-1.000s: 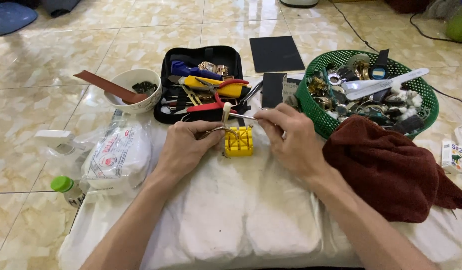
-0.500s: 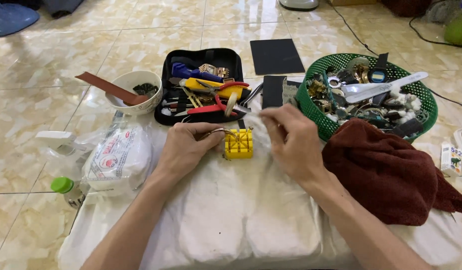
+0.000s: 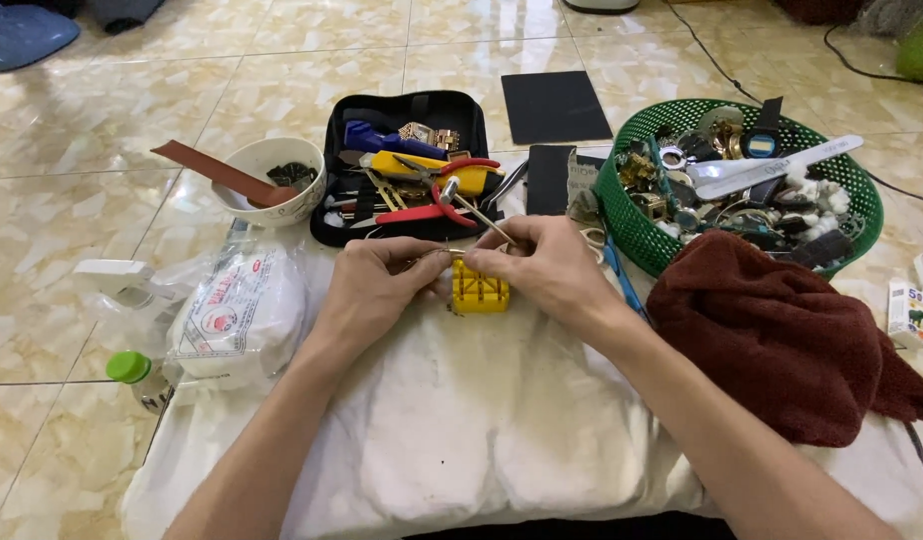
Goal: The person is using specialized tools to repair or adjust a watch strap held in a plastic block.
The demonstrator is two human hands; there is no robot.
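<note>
Here, in the head view, a small yellow block (image 3: 479, 288) was seen on the white cloth (image 3: 462, 440), near its far edge and just before the open black tool case (image 3: 407, 165). The left hand (image 3: 374, 288) was pressed against the block's left side, its fingertips pinched on something thin and metallic that could not be made out clearly. The right hand (image 3: 542, 270) was closed over the block's right side, and a thin metal tool (image 3: 479, 218) was pinched in its fingers, slanting up towards the case. To be done well, the block would probably have to be held flat and steady on the cloth while the tool was guided gently. A green basket (image 3: 632, 225) of small parts stood at the far right corner, a dark red towel (image 3: 782, 335) just before it, a white bowl (image 3: 272, 180) at the far left.
</note>
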